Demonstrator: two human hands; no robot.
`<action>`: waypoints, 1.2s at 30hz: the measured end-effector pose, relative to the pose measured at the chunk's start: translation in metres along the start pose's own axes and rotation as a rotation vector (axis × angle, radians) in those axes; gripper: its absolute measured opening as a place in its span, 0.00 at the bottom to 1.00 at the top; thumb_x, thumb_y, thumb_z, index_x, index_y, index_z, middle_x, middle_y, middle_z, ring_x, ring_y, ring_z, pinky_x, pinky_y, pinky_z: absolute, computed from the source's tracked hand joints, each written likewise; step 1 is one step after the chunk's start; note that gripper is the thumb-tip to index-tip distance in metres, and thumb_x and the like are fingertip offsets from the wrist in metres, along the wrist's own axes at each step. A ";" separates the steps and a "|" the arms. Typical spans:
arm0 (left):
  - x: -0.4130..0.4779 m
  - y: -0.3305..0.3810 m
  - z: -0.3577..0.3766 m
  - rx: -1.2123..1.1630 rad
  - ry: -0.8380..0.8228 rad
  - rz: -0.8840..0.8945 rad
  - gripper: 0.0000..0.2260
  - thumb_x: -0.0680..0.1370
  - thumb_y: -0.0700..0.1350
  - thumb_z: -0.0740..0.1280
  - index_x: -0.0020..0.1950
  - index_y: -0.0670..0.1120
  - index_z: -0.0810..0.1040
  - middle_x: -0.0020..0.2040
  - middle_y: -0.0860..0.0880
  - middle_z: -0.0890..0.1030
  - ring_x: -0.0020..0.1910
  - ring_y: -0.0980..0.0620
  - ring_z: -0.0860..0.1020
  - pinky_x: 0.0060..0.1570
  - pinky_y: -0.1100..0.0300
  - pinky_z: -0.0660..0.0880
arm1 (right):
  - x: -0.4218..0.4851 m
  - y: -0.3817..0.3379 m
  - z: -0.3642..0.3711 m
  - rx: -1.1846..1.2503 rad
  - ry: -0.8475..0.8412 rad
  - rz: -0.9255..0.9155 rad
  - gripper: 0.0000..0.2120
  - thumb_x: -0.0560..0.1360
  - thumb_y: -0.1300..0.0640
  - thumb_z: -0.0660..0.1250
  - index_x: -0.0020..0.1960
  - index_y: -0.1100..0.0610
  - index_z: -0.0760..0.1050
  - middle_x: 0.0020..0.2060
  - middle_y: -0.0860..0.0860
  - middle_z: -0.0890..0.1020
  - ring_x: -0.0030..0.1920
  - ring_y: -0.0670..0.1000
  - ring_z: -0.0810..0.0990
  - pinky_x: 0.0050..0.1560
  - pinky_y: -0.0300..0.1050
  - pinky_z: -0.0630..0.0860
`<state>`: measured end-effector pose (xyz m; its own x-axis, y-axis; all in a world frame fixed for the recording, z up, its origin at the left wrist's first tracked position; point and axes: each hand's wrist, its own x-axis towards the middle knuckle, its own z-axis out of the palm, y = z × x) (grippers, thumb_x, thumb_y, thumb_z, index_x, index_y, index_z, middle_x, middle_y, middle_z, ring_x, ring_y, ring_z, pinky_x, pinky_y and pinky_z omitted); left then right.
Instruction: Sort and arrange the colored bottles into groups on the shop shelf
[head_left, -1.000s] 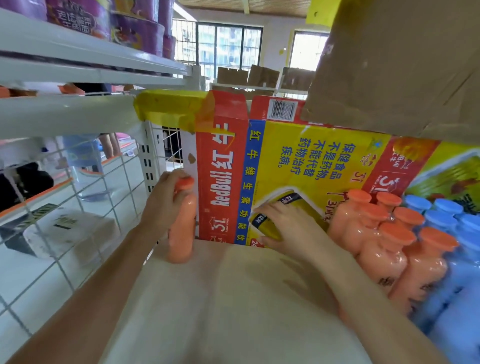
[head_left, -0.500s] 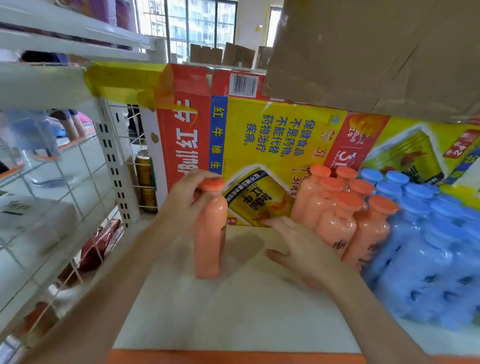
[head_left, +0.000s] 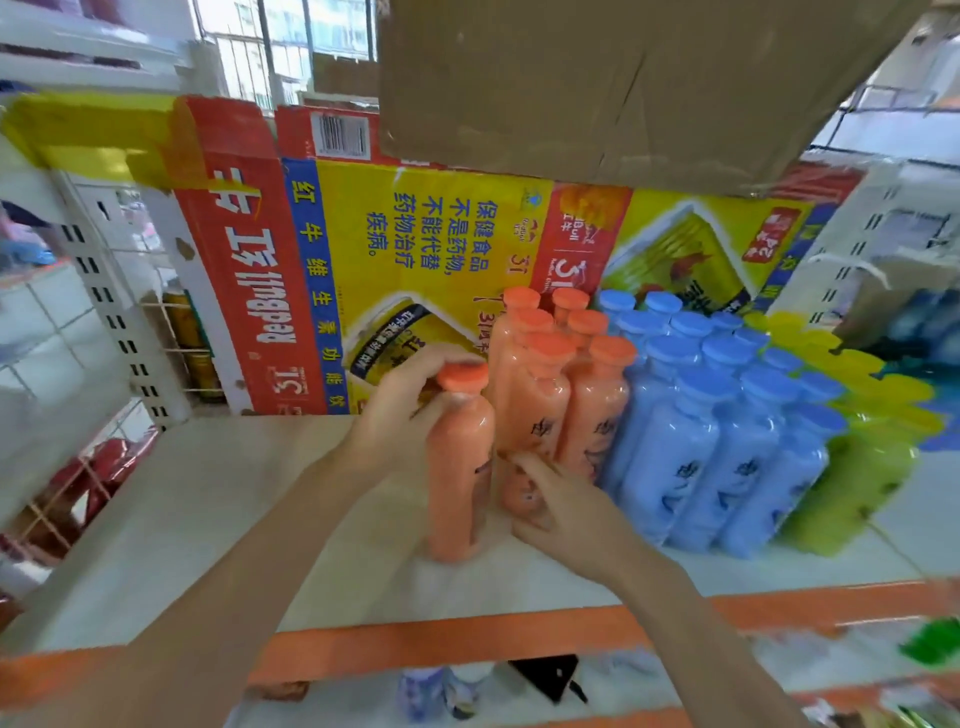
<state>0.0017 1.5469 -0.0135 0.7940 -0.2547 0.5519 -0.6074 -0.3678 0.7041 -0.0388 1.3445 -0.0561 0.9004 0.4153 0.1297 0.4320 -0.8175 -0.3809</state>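
My left hand (head_left: 400, 410) grips the neck of an orange bottle (head_left: 460, 467) that stands upright on the white shelf (head_left: 208, 519), right beside the group of orange bottles (head_left: 561, 384). My right hand (head_left: 556, 504) lies low with fingers stretched out, touching the base of the front orange bottle in that group. To the right stand several blue bottles (head_left: 717, 436), then yellow-green bottles (head_left: 862, 447) at the far right.
A yellow and red Red Bull carton (head_left: 415, 244) forms the back wall behind the bottles. A brown cardboard box (head_left: 623, 83) hangs over from above. The shelf's orange front edge (head_left: 467, 649) runs below my arms. A wire side panel (head_left: 104, 322) closes the left.
My left hand has carried the orange bottle rightwards from the shelf's left end until it stands against the orange group. My right hand dropped from the carton to the base of the group.
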 end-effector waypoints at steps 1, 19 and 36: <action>0.001 0.003 0.007 -0.008 -0.008 -0.003 0.15 0.71 0.42 0.63 0.55 0.57 0.72 0.56 0.59 0.75 0.57 0.63 0.73 0.58 0.69 0.69 | -0.004 0.003 0.000 0.022 0.002 0.006 0.29 0.73 0.51 0.64 0.71 0.45 0.57 0.66 0.45 0.69 0.62 0.52 0.72 0.56 0.50 0.73; -0.002 0.040 0.054 0.203 0.269 -0.092 0.14 0.69 0.44 0.73 0.53 0.49 0.79 0.49 0.60 0.74 0.48 0.65 0.75 0.48 0.68 0.74 | 0.008 0.015 0.034 0.492 0.128 0.156 0.43 0.62 0.45 0.77 0.70 0.54 0.59 0.59 0.51 0.78 0.58 0.53 0.76 0.55 0.47 0.73; 0.017 0.063 0.036 0.094 -0.184 -0.124 0.17 0.69 0.42 0.72 0.52 0.60 0.75 0.53 0.63 0.75 0.55 0.62 0.75 0.54 0.67 0.73 | 0.004 0.051 0.023 0.897 -0.104 -0.006 0.27 0.72 0.71 0.66 0.62 0.49 0.62 0.53 0.46 0.77 0.50 0.38 0.79 0.50 0.32 0.75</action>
<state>-0.0222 1.4869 0.0244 0.8588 -0.3576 0.3669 -0.5066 -0.4860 0.7121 -0.0144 1.3138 -0.0964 0.8700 0.4884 0.0675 0.1948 -0.2147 -0.9571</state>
